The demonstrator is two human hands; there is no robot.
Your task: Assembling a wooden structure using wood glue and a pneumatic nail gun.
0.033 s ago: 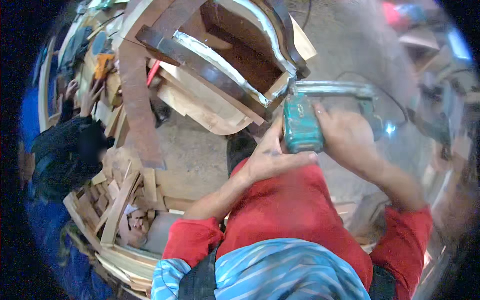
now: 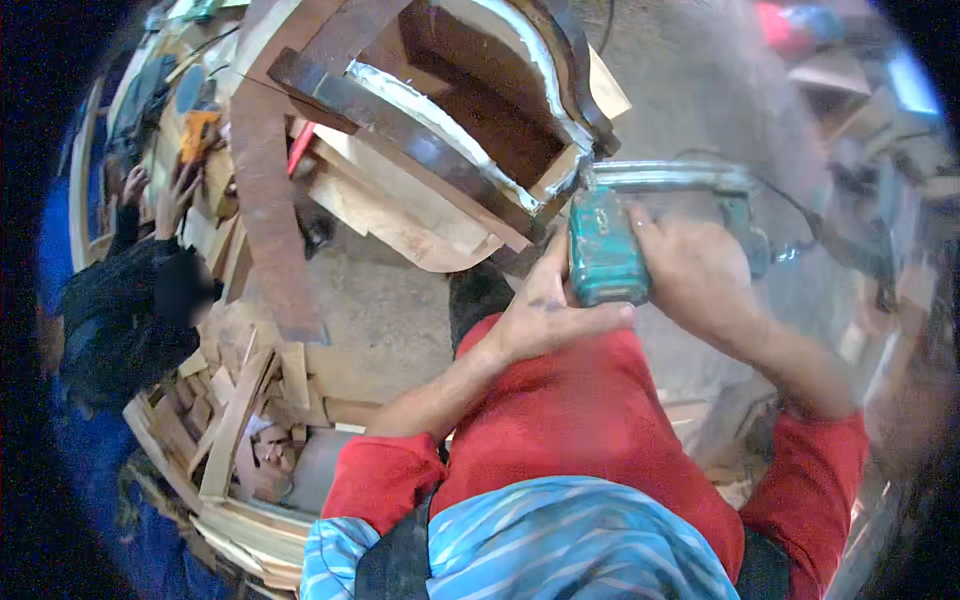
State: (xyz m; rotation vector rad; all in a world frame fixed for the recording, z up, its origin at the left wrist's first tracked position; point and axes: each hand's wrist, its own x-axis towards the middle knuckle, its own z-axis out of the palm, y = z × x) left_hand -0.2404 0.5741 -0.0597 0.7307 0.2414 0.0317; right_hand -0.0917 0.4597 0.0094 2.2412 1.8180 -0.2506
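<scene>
My right hand [image 2: 695, 268] is closed round the handle of a teal air nail gun [image 2: 608, 255]. A metal magazine [image 2: 665, 174] runs along its far side, and a hose fitting [image 2: 788, 254] projects at the right. My left hand [image 2: 535, 318] cups the near left part of the gun, thumb along its near end; its other fingertips are hidden. The gun's nose meets or nearly meets the corner of a dark brown curved wooden frame [image 2: 420, 143]. White material [image 2: 440, 120] lines the frame's opening. Pale shaped boards [image 2: 400, 205] lie under it.
A brown plank [image 2: 275, 210] stretches left of the frame. At far left, another person [image 2: 130, 310] reaches toward a bench with an orange tool [image 2: 200, 135]. Wood offcuts [image 2: 240, 420] are heaped at lower left. A dark hose [image 2: 800, 208] trails to the right, toward blurred pieces.
</scene>
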